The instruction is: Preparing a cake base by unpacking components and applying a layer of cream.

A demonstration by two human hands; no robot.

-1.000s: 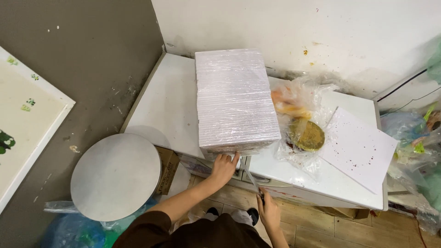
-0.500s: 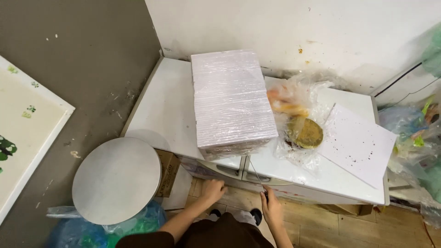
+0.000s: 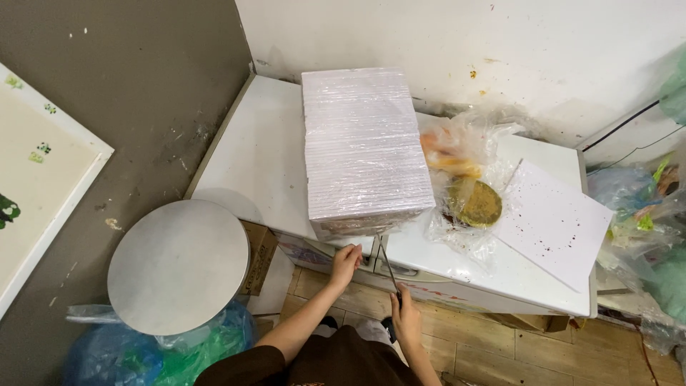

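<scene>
My left hand (image 3: 346,263) has come off the near end of the wrapped stack (image 3: 364,150) and now rests on the surface (image 3: 257,157) edge just below it, fingers curled, holding nothing. My right hand (image 3: 406,320) grips a knife (image 3: 389,270), blade angled up to the stack's near bottom edge, so the wrap looks ready for cutting.

Plastic-wrapped white stack (image 3: 364,146): tall rectangular block, film intact, upright on the white worktop (image 3: 264,157), near edge overhanging. Thin blade (image 3: 388,268): tilted, tip touching the stack's lower front edge.
</scene>
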